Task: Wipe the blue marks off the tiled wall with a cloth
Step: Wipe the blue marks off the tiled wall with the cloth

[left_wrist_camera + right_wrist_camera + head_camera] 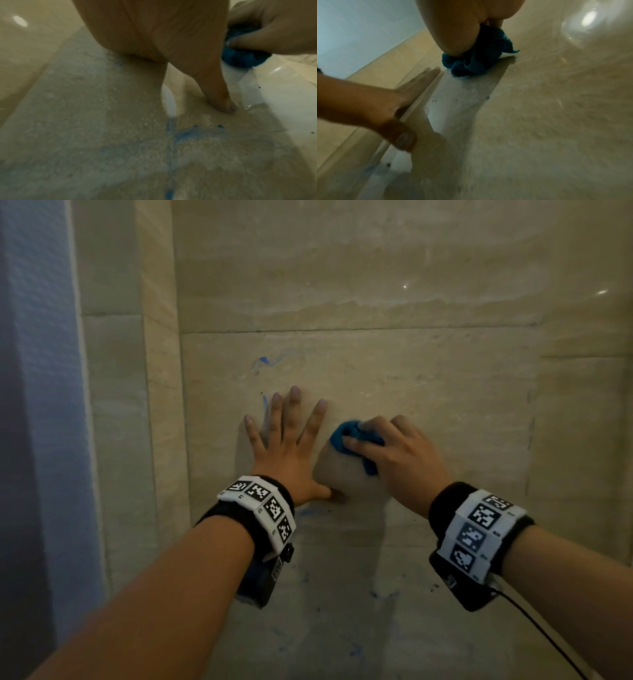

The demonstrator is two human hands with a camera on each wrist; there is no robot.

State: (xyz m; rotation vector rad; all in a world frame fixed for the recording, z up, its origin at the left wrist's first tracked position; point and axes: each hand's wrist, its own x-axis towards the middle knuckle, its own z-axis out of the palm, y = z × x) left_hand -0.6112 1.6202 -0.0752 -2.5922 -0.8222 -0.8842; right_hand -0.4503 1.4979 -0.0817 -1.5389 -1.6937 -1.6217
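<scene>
The bunched cloth [356, 441] was gripped in the right hand [397, 453] and pressed to the tiled wall [445, 392]. The left hand [287, 446] was splayed flat, holding nothing. 2 blue marks [264, 405] were noted left of the cloth, beyond the left hand; the streak ran vertically.

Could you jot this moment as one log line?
right hand: grips crumpled blue cloth on beige tiled wall | left hand: flat on wall | blue marks: remain
</scene>
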